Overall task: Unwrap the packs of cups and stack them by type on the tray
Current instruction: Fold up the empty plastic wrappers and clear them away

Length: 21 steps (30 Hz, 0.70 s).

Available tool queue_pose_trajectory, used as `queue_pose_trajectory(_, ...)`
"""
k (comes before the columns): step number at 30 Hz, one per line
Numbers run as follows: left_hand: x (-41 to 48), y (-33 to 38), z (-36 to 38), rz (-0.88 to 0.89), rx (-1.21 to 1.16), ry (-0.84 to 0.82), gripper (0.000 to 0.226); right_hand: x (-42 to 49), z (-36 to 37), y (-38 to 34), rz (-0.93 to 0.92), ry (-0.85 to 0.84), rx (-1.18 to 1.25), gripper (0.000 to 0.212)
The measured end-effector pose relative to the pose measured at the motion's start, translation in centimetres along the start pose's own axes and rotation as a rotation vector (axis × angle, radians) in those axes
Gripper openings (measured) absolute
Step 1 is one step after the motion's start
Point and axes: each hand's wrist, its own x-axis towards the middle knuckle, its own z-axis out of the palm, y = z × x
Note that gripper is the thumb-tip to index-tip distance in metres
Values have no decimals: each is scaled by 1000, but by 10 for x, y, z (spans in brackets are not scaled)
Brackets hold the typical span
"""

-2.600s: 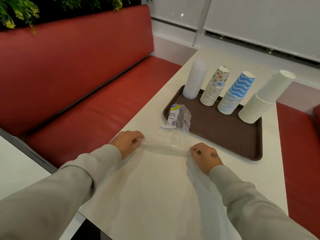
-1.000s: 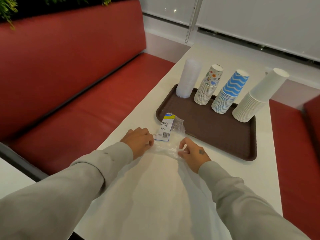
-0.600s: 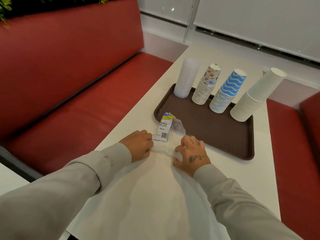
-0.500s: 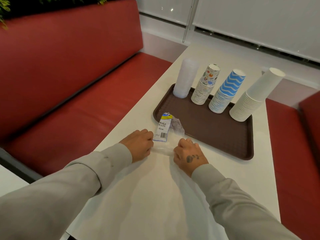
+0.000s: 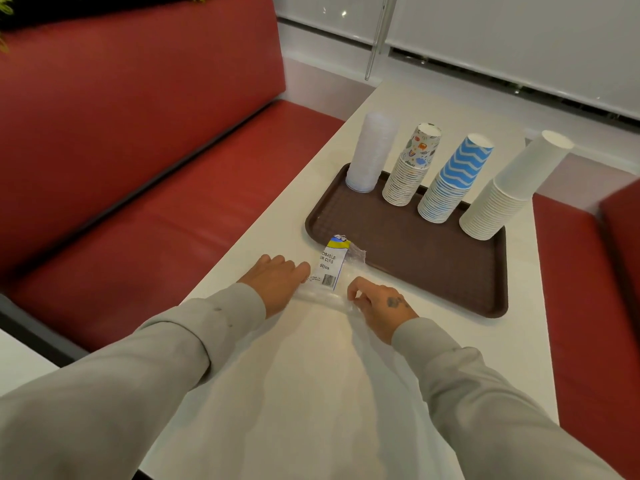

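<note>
Your left hand and right hand, fingers curled, each pinch one end of the clear wrapper lying between them, near the tray.

The table is white and smooth, and long in the direction away from the viewer. Two things lie directly on it. A brown tray with a low raised rim sits on the far half, closer to the right edge. Just before its near left corner lies a clear plastic wrapper, crumpled and stretched from left to right. It carries a white label with a barcode and a yellow-blue top, and its far end reaches the tray's rim.
</note>
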Motion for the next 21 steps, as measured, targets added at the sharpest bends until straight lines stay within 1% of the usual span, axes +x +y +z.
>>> queue_pose_trajectory(2,0,0,1,17,28,-4,49,0,-2,-1,-5,2,21,23)
queue_pose_trajectory(5,-1,0,3,28,75,7,46,0,-1,0,-23,17,-14,23)
queue_pose_trajectory(7,-4,1,5,58,92,62,41,0,3,1,-52,31,-65,24)
queue_pose_trajectory(8,-4,0,7,84,123,112,36,-1,6,2,-68,49,-75,25)
queue_pose_trajectory(9,-4,0,7,111,159,108,32,-3,8,2,-75,68,-76,25)
queue_pose_trajectory(10,-2,-1,7,165,195,148,26,-5,8,1,-80,91,-81,25)
queue_pose_trajectory(11,-2,-1,6,193,245,160,18,-7,7,0,-85,102,-111,23)
queue_pose_trajectory(12,-2,-2,6,231,244,190,4,-8,6,1,-103,108,-155,22)
queue_pose_trajectory(14,-3,-4,8,279,189,206,30,-8,7,3,-135,110,-214,26)
queue_pose_trajectory(15,-5,-5,3,277,178,181,36,-8,7,2,-145,118,-229,26)
queue_pose_trajectory(16,-4,-5,2,302,167,189,34,-7,7,3,-159,134,-243,24)
queue_pose_trajectory(17,-4,-5,-1,313,193,180,26,-6,8,3,-171,148,-256,23)
queue_pose_trajectory(18,-1,-8,2,354,196,214,15,-6,9,4,-182,155,-262,23)
queue_pose_trajectory(19,1,-10,1,347,184,186,9,-6,9,5,-186,155,-260,24)
queue_pose_trajectory(21,5,-16,8,317,81,157,17,-5,8,6,-175,141,-241,28)
